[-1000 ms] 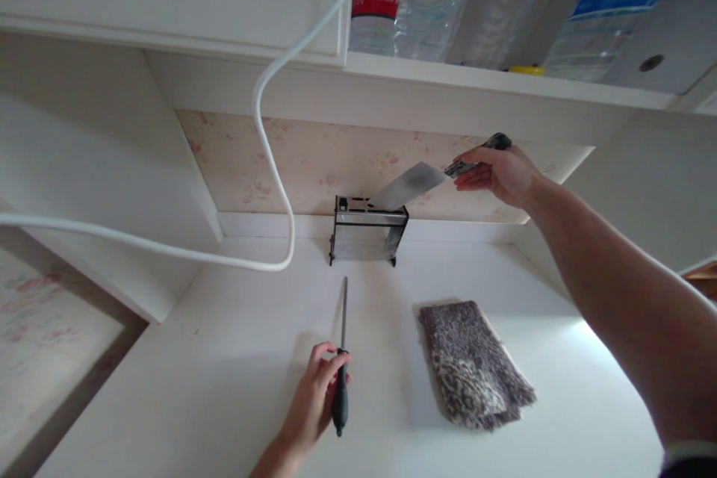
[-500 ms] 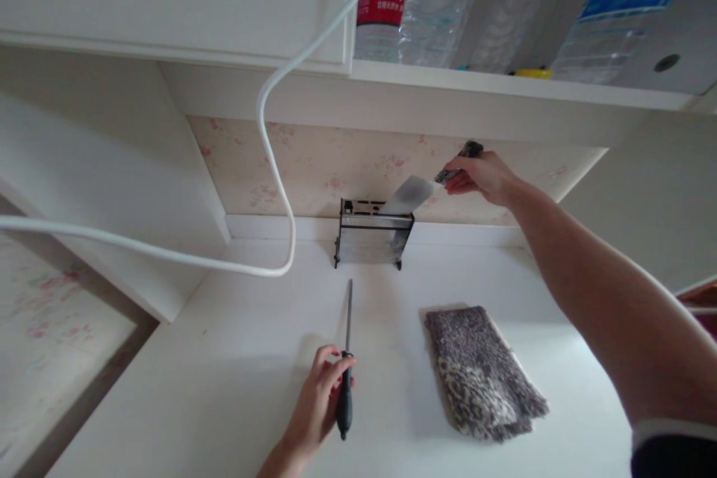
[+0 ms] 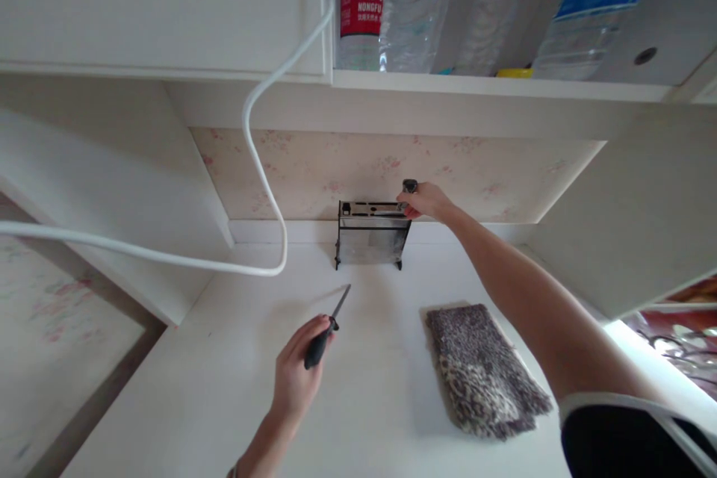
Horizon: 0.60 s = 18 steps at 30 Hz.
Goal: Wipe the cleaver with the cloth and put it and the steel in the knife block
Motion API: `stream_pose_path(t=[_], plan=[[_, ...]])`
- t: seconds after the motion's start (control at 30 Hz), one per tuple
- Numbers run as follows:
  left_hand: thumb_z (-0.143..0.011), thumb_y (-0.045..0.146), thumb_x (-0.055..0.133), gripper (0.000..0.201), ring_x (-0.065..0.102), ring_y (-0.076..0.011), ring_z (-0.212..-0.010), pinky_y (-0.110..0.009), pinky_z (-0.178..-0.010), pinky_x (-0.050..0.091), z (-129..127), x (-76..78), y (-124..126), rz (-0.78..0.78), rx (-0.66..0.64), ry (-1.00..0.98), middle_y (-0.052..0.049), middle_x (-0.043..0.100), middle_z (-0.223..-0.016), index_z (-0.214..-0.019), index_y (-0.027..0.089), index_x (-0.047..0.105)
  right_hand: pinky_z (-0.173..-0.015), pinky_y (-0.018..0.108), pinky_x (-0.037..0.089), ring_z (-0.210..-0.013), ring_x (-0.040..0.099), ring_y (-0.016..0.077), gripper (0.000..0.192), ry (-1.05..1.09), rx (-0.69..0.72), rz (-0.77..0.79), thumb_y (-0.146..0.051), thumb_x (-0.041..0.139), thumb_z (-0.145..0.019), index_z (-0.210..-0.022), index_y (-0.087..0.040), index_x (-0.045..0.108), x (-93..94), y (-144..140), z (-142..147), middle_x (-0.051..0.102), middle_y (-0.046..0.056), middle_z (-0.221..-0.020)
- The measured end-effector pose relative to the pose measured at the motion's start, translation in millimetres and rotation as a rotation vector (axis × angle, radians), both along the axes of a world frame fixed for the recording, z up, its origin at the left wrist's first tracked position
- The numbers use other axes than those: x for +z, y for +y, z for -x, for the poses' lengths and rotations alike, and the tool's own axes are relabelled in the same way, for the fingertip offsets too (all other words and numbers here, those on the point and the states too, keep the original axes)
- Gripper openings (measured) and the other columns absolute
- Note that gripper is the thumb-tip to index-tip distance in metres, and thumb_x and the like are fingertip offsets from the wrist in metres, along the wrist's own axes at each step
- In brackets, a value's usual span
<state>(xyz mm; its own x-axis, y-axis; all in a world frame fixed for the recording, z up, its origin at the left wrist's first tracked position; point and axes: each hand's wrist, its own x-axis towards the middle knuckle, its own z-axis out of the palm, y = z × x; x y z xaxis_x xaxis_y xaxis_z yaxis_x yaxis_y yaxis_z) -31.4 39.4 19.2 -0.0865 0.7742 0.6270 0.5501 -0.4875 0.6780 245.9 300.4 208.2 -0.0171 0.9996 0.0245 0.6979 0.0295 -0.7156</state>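
Observation:
My left hand (image 3: 296, 370) is closed round the black handle of a sharpening steel (image 3: 319, 347), raised off the white tabletop with its thin rod pointing up and to the right. At the back wall stands a knife rack (image 3: 374, 226) with a black frame and clear sides. My right hand (image 3: 429, 202) grips the dark handle of a kitchen knife (image 3: 410, 185) at the right end of the rack's slotted top. The wide blade is down inside the rack, dimly visible through its side. A folded brown-grey fluffy cloth (image 3: 485, 370) lies on the table to the right.
A white cable (image 3: 263, 146) hangs down across the left side. Overhead, a white shelf (image 3: 498, 89) holds several plastic water bottles (image 3: 417, 7). White panels enclose the nook left and right, and floral wallpaper (image 3: 314, 164) covers the back wall.
My right hand has moved left and down, and the knife's blade has gone into the rack. My left hand has lifted the sharpening steel from the table and tilted it to the right.

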Motion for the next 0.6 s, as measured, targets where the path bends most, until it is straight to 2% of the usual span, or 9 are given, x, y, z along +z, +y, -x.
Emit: stream_pose_path(t=[0.1,0.17,0.23,0.3,0.4,0.5,0.6], plan=[[-0.085,0.033,0.059,0.020,0.068,-0.0190,-0.091,-0.029,-0.079,0.056,9,39.3,21,0.095,0.164,0.058,-0.004,0.072,-0.098,-0.101,0.022,0.065,-0.051,0.026,0.055,-0.052,0.066,0.0194,0.017,-0.014,0.004,-0.005,-0.028,0.067,-0.075,-0.071,-0.011,0.066,-6.2,-1,0,0.068,0.009,-0.063],[-0.084,0.039,0.059,0.022,0.070,-0.0187,-0.081,-0.026,-0.066,0.055,15,70.4,33,0.147,0.221,0.087,-0.003,0.073,-0.090,-0.096,0.022,0.067,-0.052,0.024,0.054,-0.051,0.065,0.0179,0.016,-0.025,0.006,-0.023,-0.027,0.069,-0.074,-0.071,-0.012,0.066,-9.1,-2,0,0.067,0.008,-0.062],[-0.082,0.042,0.060,0.024,0.070,-0.0182,-0.078,-0.026,-0.071,0.054,17,103.6,45,0.128,0.233,0.095,-0.002,0.074,-0.088,-0.091,0.021,0.067,-0.053,0.023,0.052,-0.050,0.064,0.0164,0.015,-0.032,0.003,-0.050,-0.027,0.069,-0.075,-0.076,-0.013,0.066,-11.0,-4,0,0.067,0.006,-0.061],[-0.082,0.044,0.060,0.025,0.070,-0.0189,-0.076,-0.026,-0.069,0.053,16,136.6,55,0.090,0.265,0.104,-0.002,0.074,-0.081,-0.087,0.021,0.067,-0.053,0.022,0.051,-0.049,0.063,0.0149,0.018,-0.028,0.000,-0.077,-0.029,0.068,-0.077,-0.084,-0.013,0.066,-12.2,-6,0,0.067,0.005,-0.062],[-0.081,0.046,0.060,0.027,0.069,-0.0196,-0.077,-0.026,-0.067,0.052,9,179.3,73,0.037,0.258,0.109,-0.002,0.074,-0.080,-0.085,0.020,0.068,-0.050,0.021,0.050,-0.048,0.062,0.0131,0.032,0.008,0.010,-0.105,-0.036,0.067,-0.080,-0.105,-0.015,0.062,-15.7,-14,-1,0.069,0.005,-0.069],[-0.079,0.046,0.061,0.028,0.069,-0.0184,-0.074,-0.025,-0.066,0.052,1,208.4,97,-0.009,0.189,0.049,-0.003,0.073,-0.078,-0.083,0.019,0.068,-0.045,0.020,0.048,-0.045,0.060,0.0121,0.042,0.122,0.014,-0.147,-0.040,0.062,-0.084,-0.119,-0.018,0.054,-27.0,-29,-6,0.070,0.005,-0.075],[-0.078,0.046,0.063,0.030,0.067,-0.0173,-0.073,-0.025,-0.065,0.052,-6,223.3,131,-0.086,0.150,-0.078,-0.004,0.072,-0.078,-0.084,0.017,0.069,-0.041,0.020,0.046,-0.043,0.059,0.0119,0.040,0.276,-0.005,-0.153,-0.041,0.057,-0.086,-0.120,-0.020,0.051,-49.7,-51,-16,0.069,0.004,-0.073]])
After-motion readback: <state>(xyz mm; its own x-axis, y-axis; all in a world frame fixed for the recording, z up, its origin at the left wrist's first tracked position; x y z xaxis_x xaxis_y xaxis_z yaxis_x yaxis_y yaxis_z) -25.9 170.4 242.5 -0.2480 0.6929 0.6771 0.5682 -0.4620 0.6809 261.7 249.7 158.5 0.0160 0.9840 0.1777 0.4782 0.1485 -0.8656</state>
